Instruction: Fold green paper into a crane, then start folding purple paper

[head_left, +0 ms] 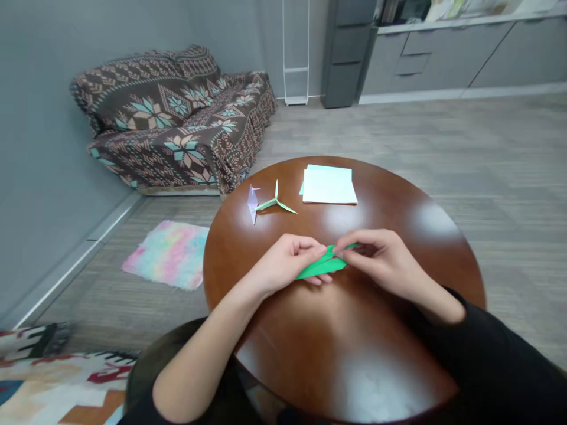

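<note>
Left hand point(283, 264) and right hand point(381, 262) both pinching green folded paper point(322, 265) over round wood table point(354, 336); paper stack point(328, 185), lilac paper crane point(252, 203), pale green folded piece point(277, 200) sit beyond.

Paper stack point(329, 185) apparently beyond folded paper point(321, 265)

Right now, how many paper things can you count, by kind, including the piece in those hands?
Bright green folded paper, held: 1
Pale green folded paper figure: 1
Lilac folded paper figure: 1
Stack of paper sheets: 1
Total: 4
</note>
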Demonstrator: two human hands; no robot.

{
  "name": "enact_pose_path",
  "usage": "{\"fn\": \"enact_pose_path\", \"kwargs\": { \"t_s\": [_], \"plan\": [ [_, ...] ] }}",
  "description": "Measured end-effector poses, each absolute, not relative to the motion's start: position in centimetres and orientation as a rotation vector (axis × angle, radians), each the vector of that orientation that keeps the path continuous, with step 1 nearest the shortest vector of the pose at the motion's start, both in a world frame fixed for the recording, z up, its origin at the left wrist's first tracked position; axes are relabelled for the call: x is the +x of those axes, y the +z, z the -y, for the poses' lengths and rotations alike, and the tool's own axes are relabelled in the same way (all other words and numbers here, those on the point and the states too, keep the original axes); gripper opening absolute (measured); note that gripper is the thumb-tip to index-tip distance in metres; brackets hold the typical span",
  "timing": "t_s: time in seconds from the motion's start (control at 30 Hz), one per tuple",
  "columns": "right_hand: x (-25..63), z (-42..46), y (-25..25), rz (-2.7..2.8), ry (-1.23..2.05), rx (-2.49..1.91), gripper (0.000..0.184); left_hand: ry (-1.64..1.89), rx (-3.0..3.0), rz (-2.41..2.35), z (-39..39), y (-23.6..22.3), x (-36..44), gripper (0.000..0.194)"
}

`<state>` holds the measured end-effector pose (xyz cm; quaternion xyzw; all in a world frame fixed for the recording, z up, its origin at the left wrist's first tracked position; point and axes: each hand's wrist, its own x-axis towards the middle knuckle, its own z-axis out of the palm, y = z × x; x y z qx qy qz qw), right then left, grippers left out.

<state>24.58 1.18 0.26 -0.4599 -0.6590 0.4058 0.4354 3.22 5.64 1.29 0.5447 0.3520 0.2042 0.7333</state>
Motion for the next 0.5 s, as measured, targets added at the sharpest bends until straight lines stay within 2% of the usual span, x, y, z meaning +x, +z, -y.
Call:
{"fn": "enact_pose_path", "kwargs": {
  "t_s": [0.3, 0.5],
  "plan": [
    [24.69, -1.02, 0.54, 1.718, 1.167, -1.298, 0.004, 0.307, 1.234, -0.774, -5.75, 0.63, 2.96, 0.038],
    [24.64, -0.86, 0.8, 1.601, 1.231, -1.3, 0.006, 0.299, 1.172, -0.787, -5.53, 0.96, 3.06, 0.039]
  ]
}}
